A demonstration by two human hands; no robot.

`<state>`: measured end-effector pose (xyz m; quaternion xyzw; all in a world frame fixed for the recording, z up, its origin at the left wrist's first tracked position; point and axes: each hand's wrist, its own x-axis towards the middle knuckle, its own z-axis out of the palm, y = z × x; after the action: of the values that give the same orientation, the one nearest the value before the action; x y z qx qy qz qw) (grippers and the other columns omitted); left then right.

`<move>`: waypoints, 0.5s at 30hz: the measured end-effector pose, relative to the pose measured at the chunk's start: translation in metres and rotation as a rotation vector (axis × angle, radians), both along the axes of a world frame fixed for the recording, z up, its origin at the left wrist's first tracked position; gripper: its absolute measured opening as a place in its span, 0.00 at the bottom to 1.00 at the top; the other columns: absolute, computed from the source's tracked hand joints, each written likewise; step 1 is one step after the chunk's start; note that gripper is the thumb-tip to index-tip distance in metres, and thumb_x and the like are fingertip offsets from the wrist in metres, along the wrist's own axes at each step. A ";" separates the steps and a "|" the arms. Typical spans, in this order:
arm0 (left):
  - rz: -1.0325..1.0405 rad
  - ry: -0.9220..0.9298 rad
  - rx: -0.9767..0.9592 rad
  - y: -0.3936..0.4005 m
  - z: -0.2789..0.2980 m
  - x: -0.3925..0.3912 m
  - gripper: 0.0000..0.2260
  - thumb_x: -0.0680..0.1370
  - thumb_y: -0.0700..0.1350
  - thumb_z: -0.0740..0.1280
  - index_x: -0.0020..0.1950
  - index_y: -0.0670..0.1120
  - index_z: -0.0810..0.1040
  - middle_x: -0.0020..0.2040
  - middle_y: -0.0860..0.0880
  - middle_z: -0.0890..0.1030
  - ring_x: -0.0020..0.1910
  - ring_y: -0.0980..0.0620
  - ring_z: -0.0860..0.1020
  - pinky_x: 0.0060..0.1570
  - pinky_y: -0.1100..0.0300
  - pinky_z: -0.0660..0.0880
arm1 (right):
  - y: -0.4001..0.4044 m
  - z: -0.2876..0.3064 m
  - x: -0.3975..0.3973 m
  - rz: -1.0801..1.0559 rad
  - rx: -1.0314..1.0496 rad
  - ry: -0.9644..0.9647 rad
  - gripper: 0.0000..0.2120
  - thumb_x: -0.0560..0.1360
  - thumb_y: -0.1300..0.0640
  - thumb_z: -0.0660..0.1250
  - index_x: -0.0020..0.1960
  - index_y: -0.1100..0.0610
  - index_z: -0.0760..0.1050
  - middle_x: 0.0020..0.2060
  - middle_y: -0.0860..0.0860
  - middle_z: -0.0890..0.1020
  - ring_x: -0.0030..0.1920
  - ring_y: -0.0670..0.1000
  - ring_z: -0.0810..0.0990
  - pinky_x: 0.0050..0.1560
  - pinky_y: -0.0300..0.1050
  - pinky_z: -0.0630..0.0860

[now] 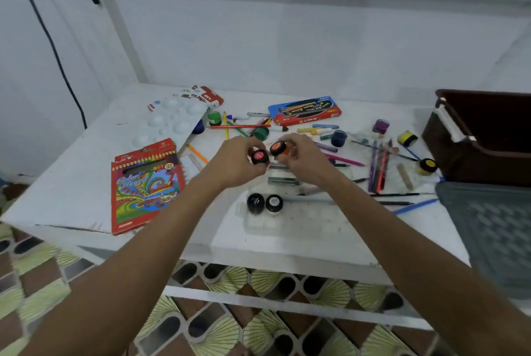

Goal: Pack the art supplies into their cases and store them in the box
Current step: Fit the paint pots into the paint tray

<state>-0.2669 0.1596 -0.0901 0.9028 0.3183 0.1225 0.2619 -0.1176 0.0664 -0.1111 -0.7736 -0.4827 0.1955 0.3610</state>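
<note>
My left hand (234,161) holds a small red paint pot (259,156) with a black lid. Close beside it, my right hand (304,158) grips an orange paint pot (278,148); both are above the middle of the white table (86,183). Below my hands a clear plastic paint case (301,219) lies flat with a black pot (255,202) and a white pot (273,203) in its left end. The dark brown box (482,137) stands at the right edge, its inside in shadow.
A coloured pencil case (145,186) lies front left, a white palette (169,123) and an oil pastel case (208,97) behind it, a blue-red case (304,110) at the back. Loose pencils, brushes and paint pots (407,138) are scattered right. A grey lid (494,229) lies front right.
</note>
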 end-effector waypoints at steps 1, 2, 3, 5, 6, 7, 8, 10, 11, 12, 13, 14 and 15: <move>-0.025 -0.001 -0.020 -0.010 0.001 0.001 0.13 0.70 0.49 0.72 0.54 0.51 0.80 0.46 0.51 0.79 0.42 0.53 0.75 0.43 0.63 0.68 | -0.016 0.002 -0.001 -0.006 -0.005 0.037 0.14 0.73 0.60 0.70 0.57 0.57 0.75 0.52 0.53 0.78 0.47 0.48 0.75 0.46 0.35 0.70; -0.052 -0.002 -0.027 -0.020 0.001 0.002 0.12 0.70 0.49 0.73 0.53 0.52 0.80 0.46 0.52 0.79 0.40 0.55 0.75 0.41 0.65 0.68 | -0.031 0.003 -0.001 -0.006 -0.003 0.068 0.15 0.73 0.59 0.70 0.58 0.57 0.74 0.51 0.51 0.78 0.48 0.47 0.76 0.45 0.34 0.71; -0.083 -0.003 -0.018 -0.028 0.000 0.003 0.11 0.70 0.50 0.73 0.52 0.52 0.80 0.45 0.53 0.79 0.39 0.56 0.75 0.39 0.66 0.68 | -0.045 0.003 -0.002 -0.007 -0.008 0.083 0.15 0.73 0.58 0.71 0.58 0.56 0.74 0.51 0.49 0.79 0.48 0.47 0.77 0.45 0.34 0.72; -0.128 0.012 0.009 -0.042 -0.002 0.004 0.10 0.70 0.50 0.73 0.50 0.51 0.80 0.44 0.53 0.79 0.40 0.56 0.75 0.37 0.67 0.67 | -0.069 -0.001 -0.002 -0.001 -0.030 0.085 0.14 0.73 0.55 0.71 0.57 0.54 0.74 0.50 0.47 0.79 0.47 0.46 0.77 0.47 0.37 0.73; -0.132 0.024 0.011 -0.047 -0.004 0.004 0.11 0.70 0.50 0.73 0.51 0.51 0.80 0.44 0.53 0.79 0.41 0.55 0.75 0.38 0.66 0.68 | -0.079 -0.004 -0.002 -0.003 -0.052 0.078 0.14 0.73 0.54 0.71 0.57 0.53 0.74 0.50 0.46 0.78 0.46 0.44 0.76 0.46 0.36 0.72; -0.133 0.034 0.005 -0.052 -0.005 0.003 0.12 0.70 0.50 0.73 0.52 0.50 0.80 0.45 0.53 0.78 0.41 0.54 0.75 0.39 0.64 0.68 | -0.087 -0.008 -0.002 -0.004 -0.073 0.065 0.15 0.73 0.53 0.70 0.58 0.53 0.74 0.51 0.46 0.78 0.45 0.42 0.74 0.45 0.33 0.70; -0.137 0.037 -0.004 -0.055 -0.007 0.003 0.12 0.70 0.50 0.73 0.52 0.50 0.80 0.44 0.53 0.78 0.41 0.54 0.74 0.39 0.64 0.68 | -0.094 -0.010 -0.002 0.004 -0.080 0.056 0.15 0.73 0.53 0.70 0.58 0.54 0.74 0.52 0.47 0.78 0.44 0.40 0.73 0.44 0.29 0.67; -0.165 0.041 -0.009 -0.061 -0.009 0.003 0.11 0.70 0.50 0.74 0.50 0.50 0.80 0.43 0.54 0.77 0.39 0.55 0.73 0.36 0.67 0.67 | -0.103 -0.016 -0.002 0.012 -0.085 0.028 0.16 0.73 0.53 0.70 0.60 0.55 0.74 0.53 0.47 0.79 0.43 0.38 0.71 0.41 0.27 0.66; -0.177 0.047 -0.009 -0.064 -0.010 0.004 0.11 0.70 0.49 0.74 0.50 0.49 0.80 0.42 0.53 0.78 0.38 0.56 0.73 0.36 0.68 0.67 | -0.106 -0.019 -0.002 0.013 -0.083 0.014 0.17 0.73 0.53 0.71 0.60 0.55 0.74 0.54 0.48 0.79 0.42 0.36 0.71 0.41 0.26 0.66; -0.183 0.053 -0.009 -0.067 -0.010 0.005 0.11 0.70 0.48 0.74 0.50 0.48 0.81 0.43 0.53 0.78 0.37 0.57 0.72 0.36 0.68 0.68 | -0.108 -0.021 -0.002 0.011 -0.078 0.009 0.18 0.73 0.53 0.71 0.61 0.55 0.74 0.55 0.48 0.79 0.42 0.35 0.70 0.41 0.26 0.66; -0.184 0.060 -0.008 -0.069 -0.010 0.006 0.11 0.70 0.47 0.74 0.51 0.47 0.81 0.43 0.52 0.78 0.37 0.57 0.72 0.37 0.66 0.69 | -0.109 -0.022 -0.003 0.009 -0.074 0.005 0.18 0.73 0.53 0.72 0.61 0.55 0.74 0.55 0.48 0.80 0.42 0.36 0.70 0.42 0.27 0.65; -0.181 0.068 -0.002 -0.071 -0.010 0.008 0.12 0.70 0.47 0.74 0.51 0.47 0.81 0.44 0.51 0.79 0.38 0.56 0.72 0.39 0.63 0.71 | -0.110 -0.021 -0.003 0.008 -0.070 -0.003 0.18 0.73 0.53 0.72 0.61 0.55 0.74 0.55 0.48 0.80 0.43 0.37 0.70 0.43 0.28 0.65; -0.177 0.079 0.007 -0.072 -0.010 0.009 0.12 0.70 0.47 0.74 0.51 0.46 0.81 0.45 0.50 0.79 0.39 0.55 0.73 0.40 0.61 0.72 | -0.111 -0.021 -0.004 0.008 -0.071 -0.013 0.18 0.73 0.53 0.72 0.61 0.55 0.75 0.54 0.48 0.80 0.43 0.38 0.70 0.43 0.29 0.65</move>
<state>-0.2581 0.0876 -0.0997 0.9325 0.2468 0.0642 0.2557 -0.1212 -0.0450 -0.1318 -0.7851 -0.4811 0.2088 0.3294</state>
